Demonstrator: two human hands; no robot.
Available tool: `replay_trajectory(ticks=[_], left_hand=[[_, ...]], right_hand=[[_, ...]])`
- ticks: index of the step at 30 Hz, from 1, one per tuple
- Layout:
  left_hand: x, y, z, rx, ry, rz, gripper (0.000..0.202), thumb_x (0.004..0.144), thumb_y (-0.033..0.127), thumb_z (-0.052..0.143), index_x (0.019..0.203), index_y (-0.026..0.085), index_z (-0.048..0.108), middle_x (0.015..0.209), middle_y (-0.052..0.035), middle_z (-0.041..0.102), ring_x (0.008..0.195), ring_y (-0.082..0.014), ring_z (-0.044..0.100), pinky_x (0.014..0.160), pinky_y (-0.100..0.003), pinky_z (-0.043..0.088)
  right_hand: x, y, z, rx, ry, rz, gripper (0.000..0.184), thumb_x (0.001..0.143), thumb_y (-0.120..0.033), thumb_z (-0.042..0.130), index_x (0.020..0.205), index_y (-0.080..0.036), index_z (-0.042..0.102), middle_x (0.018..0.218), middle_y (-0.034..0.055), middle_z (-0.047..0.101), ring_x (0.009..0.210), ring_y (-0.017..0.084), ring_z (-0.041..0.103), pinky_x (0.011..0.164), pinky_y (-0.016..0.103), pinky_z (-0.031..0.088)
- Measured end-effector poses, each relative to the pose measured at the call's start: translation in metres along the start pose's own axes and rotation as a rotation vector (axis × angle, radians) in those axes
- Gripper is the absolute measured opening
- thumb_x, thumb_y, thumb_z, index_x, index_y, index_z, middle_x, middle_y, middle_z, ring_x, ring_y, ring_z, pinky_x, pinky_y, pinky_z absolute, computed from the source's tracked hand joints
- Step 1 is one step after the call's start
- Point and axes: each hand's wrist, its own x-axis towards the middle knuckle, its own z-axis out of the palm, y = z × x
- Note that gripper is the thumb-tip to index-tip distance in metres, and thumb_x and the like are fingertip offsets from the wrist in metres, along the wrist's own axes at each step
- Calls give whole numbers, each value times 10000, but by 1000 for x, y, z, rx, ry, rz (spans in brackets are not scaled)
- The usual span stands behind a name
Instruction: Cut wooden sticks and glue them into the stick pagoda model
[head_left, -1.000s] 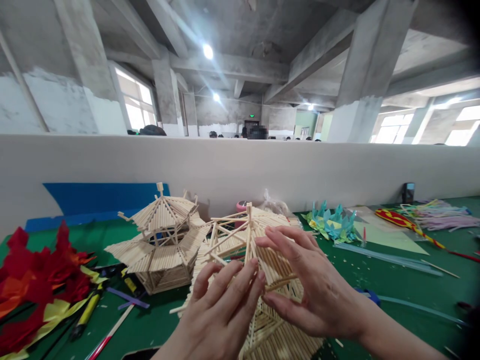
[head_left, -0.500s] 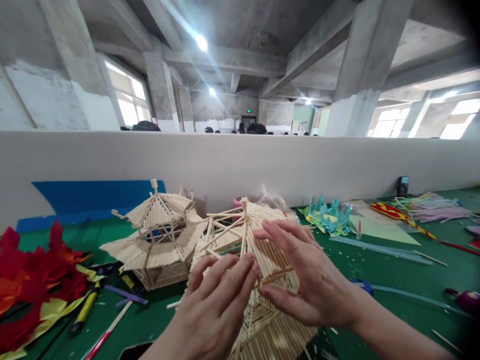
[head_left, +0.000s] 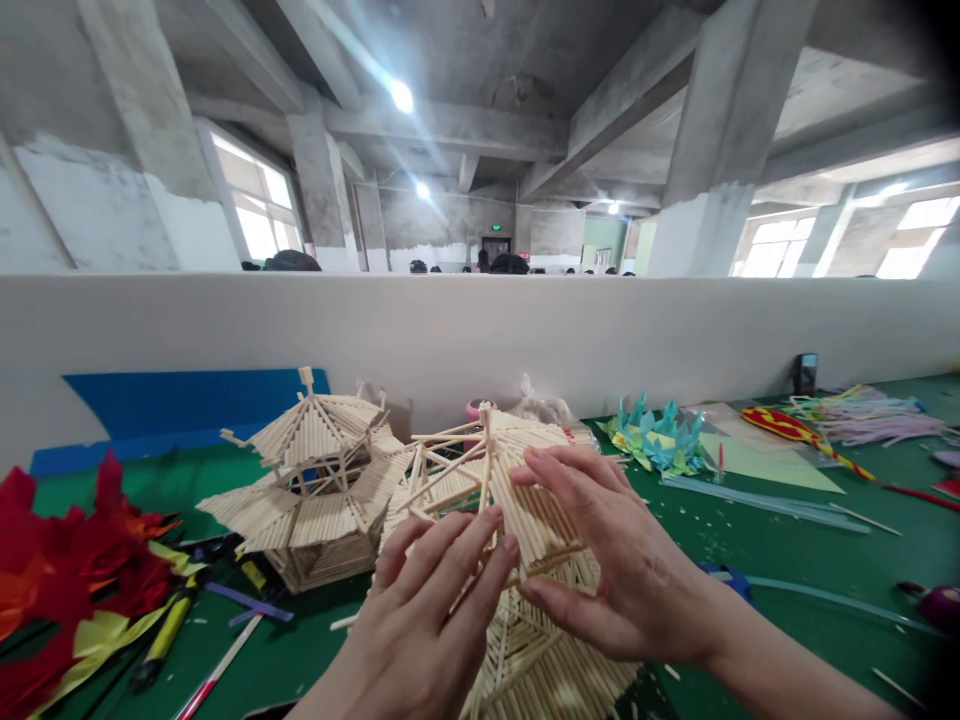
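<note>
A model pavilion of thin wooden sticks (head_left: 540, 510) stands in front of me, part of its roof filled with sticks and part bare frame. My left hand (head_left: 439, 600) is closed over the near left side of the roof, fingers lined up and curved; its thumb is hidden. On the right slope lies my right hand (head_left: 600, 555), fingers and thumb apart, the fingers touching the upper sticks and the thumb near the lower edge. Under both hands the stick-covered lower part (head_left: 555, 670) shows. A finished-looking stick pavilion (head_left: 322, 490) stands to the left.
Red and orange felt shapes (head_left: 90, 550), a yellow-and-black cutter (head_left: 166, 635) and a purple strip cross (head_left: 247, 602) lie left. Rightward are a turquoise paper lotus (head_left: 652, 437), clear glue sticks (head_left: 765, 502) and a blue glue gun (head_left: 727, 580). A white partition (head_left: 450, 330) stands behind.
The whole view has shifted slightly, with the tabletop things a little lower. Both hands stay at nearly the same places on the roof.
</note>
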Motion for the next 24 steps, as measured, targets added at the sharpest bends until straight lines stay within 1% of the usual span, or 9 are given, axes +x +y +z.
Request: replay_trajectory(ticks=[7,10,13,18,21,24], left_hand=[[-1,0,2,6,2,-4,355,782,109,441,1119,153,543,1178,-99,562,1100,-229,440,960,-397,222],[-2,-1,2,9,10,-9,345,790,135,444,1120,163,542,1177,-90,566,1100,-227,440,963,-397,222],[-2,-1,2,8,-2,-5,345,792,131,436,1120,159,541,1176,-97,565,1105,-227,434,966,-402,216],[-2,-2,2,17,12,0,348,783,134,453,1118,162,542,1170,-96,571,1098,-221,444,966,-390,225],[-3,-2,2,25,1,5,358,779,118,449,1122,159,540,1180,-99,563,1110,-223,434,968,-391,219],[-3,-2,3,29,13,7,358,784,129,436,1125,169,537,1179,-90,564,1107,-217,437,972,-388,218]], right_hand=[[3,0,0,1,-10,4,748,711,-281,564,1326,-137,164,1204,61,480,1190,198,275,1033,369,182],[3,0,0,0,-18,3,748,707,-283,565,1322,-137,166,1207,63,472,1189,194,273,1032,360,186],[2,-1,0,0,-11,-6,749,710,-282,562,1323,-133,159,1205,65,472,1187,194,275,1032,358,189],[3,-2,-1,4,-17,-5,750,713,-294,561,1325,-144,153,1220,68,462,1191,201,271,1038,376,178],[2,-2,-1,6,-13,2,749,716,-280,557,1328,-151,145,1221,68,460,1191,203,273,1036,384,183],[1,-2,0,14,-16,5,732,718,-282,554,1322,-149,162,1218,69,459,1191,205,272,1035,388,188]])
